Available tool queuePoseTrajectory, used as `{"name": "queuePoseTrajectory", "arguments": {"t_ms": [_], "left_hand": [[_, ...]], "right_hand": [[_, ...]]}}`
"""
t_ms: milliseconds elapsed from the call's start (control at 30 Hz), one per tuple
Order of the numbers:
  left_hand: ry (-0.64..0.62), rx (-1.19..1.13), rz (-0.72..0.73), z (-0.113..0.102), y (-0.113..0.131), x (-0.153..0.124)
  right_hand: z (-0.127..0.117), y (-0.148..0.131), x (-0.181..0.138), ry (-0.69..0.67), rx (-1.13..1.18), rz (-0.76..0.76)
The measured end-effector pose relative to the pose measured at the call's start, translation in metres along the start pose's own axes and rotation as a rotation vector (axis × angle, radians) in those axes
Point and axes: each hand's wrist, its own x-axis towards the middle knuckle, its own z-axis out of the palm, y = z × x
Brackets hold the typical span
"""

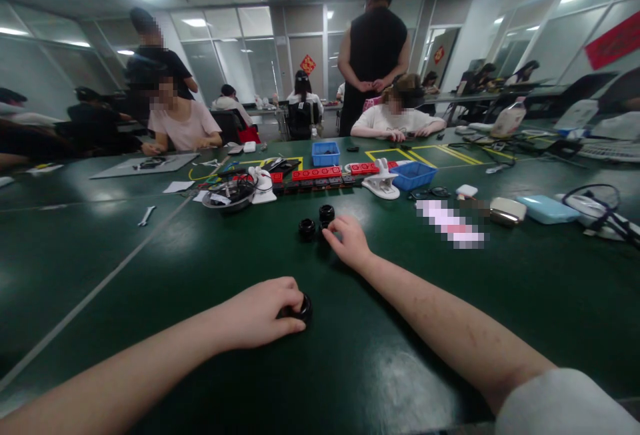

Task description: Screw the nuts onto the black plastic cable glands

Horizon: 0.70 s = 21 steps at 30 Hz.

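Note:
My left hand (267,311) is closed around a black ring-shaped part (307,309), low on the green tabletop (240,255). The fingers hide much of that part. Farther forward, my right hand (347,241) has its thumb and fingers bent round another small black round part (325,229), which is mostly covered. Close by on the left stands a black round part (307,229) with a ribbed look. One more black round part (327,213) sits just beyond the right fingertips.
Red power strips (317,173) cross the table ahead, with a white clip stand (381,181) and blue bins (413,175), (325,153) beside them. A coil of cable (230,193) lies left, near a wrench (147,215). Rightward are a light blue case (547,209) and cables. People sit opposite.

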Motion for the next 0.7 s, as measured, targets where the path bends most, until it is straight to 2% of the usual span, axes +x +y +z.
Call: {"name": "queuePoseTrajectory", "arguments": {"t_ms": [100, 200, 367, 533, 700], "left_hand": [[0.012, 0.029, 0.039, 0.002, 0.009, 0.009], [0.041, 0.048, 0.073, 0.005, 0.014, 0.016], [0.106, 0.103, 0.142, 0.007, 0.019, 0.025], [0.180, 0.100, 0.040, 0.007, 0.020, 0.033], [0.205, 0.035, 0.041, 0.012, 0.016, 0.041]], "right_hand": [[0.000, -0.009, -0.004, -0.113, -0.069, -0.102], [0.002, -0.011, -0.005, -0.170, -0.131, -0.133], [0.004, -0.006, -0.004, -0.179, -0.198, -0.090], [0.005, -0.003, -0.003, -0.196, -0.217, -0.057], [0.006, 0.000, 0.000, -0.205, -0.220, -0.020]]}}
